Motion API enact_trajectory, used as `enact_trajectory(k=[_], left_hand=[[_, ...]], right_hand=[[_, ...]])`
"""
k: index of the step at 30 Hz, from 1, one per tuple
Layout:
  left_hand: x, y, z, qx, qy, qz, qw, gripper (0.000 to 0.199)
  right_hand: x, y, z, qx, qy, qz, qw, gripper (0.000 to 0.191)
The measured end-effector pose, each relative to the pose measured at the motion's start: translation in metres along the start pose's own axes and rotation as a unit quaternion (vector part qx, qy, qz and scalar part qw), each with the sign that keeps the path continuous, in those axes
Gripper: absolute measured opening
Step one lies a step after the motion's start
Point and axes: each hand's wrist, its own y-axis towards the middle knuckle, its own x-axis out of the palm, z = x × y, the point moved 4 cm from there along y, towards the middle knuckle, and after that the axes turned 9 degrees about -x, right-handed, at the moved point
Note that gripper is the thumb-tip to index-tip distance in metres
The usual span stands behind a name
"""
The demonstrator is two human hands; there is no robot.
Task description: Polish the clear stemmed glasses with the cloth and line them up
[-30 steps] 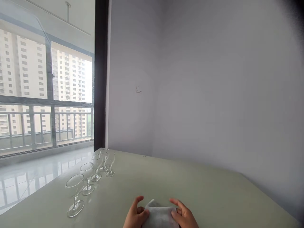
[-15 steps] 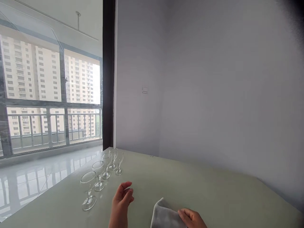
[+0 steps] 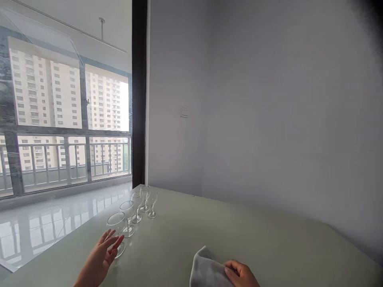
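My left hand point(image 3: 103, 251) is at the nearest stemmed wine glass point(image 3: 116, 220), its fingers spread in front of the lower bowl and stem. Whether the fingertips touch the glass I cannot tell. Behind it stand several more clear stemmed glasses point(image 3: 127, 215) in a slanting row, all upright, with one glass point(image 3: 152, 204) slightly to the right. At the bottom of the view my right hand point(image 3: 241, 273) pinches the edge of a grey cloth point(image 3: 206, 269). One corner of the cloth sticks up; its lower part is cut off by the frame.
The pale green table point(image 3: 269, 239) reaches back to a grey wall point(image 3: 269, 119). The glasses stand close to its left edge. Beyond that edge lie a shiny tiled floor point(image 3: 74, 215) and windows with a railing point(image 3: 74, 159).
My left hand has moved left from the table's middle to the nearest glass, and its curled fingers have spread. My right hand stays with the cloth. The view has shifted slightly.
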Motion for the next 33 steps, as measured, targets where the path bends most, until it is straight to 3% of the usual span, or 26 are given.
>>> enact_trajectory(k=[5,9,12,15,18,20,23,28,31,33], left_hand=[[0.007,0.009,0.001,0.012,0.148,-0.048,0.988,0.053],[0.008,0.006,-0.001,0.077,0.281,-0.021,0.956,0.054],[0.021,-0.006,-0.008,0.169,0.332,-0.025,0.928,0.051],[0.046,-0.024,-0.017,0.273,0.387,-0.045,0.88,0.043],[0.08,-0.037,-0.029,0.285,0.389,-0.109,0.869,0.043],[0.108,-0.045,-0.038,0.254,0.361,-0.183,0.879,0.044],[0.152,-0.058,-0.052,0.233,0.33,-0.265,0.876,0.038],[0.207,-0.077,-0.079,0.262,0.347,-0.269,0.86,0.021],[0.222,-0.083,-0.094,0.268,0.365,-0.251,0.856,0.015],[0.223,-0.085,-0.103,0.268,0.371,-0.238,0.856,0.015]], right_hand=[[-0.002,-0.003,-0.006,0.005,-0.01,0.02,1.0,0.034],[0.002,-0.003,-0.003,0.009,0.014,0.044,0.999,0.032],[0.002,-0.003,-0.001,0.018,0.015,0.075,0.997,0.017],[-0.006,-0.008,-0.01,0.038,0.006,0.054,0.998,0.019],[-0.027,-0.014,-0.031,0.044,-0.12,-0.015,0.992,0.019],[-0.048,-0.014,-0.043,0.05,-0.259,0.014,0.964,0.011],[-0.061,-0.008,-0.05,0.038,-0.345,0.102,0.932,0.028],[-0.02,0.007,-0.043,-0.002,-0.388,0.065,0.92,0.028],[0.003,0.008,-0.042,0.02,-0.414,0.033,0.91,0.025],[0.01,0.007,-0.041,0.028,-0.387,0.018,0.922,0.017]])
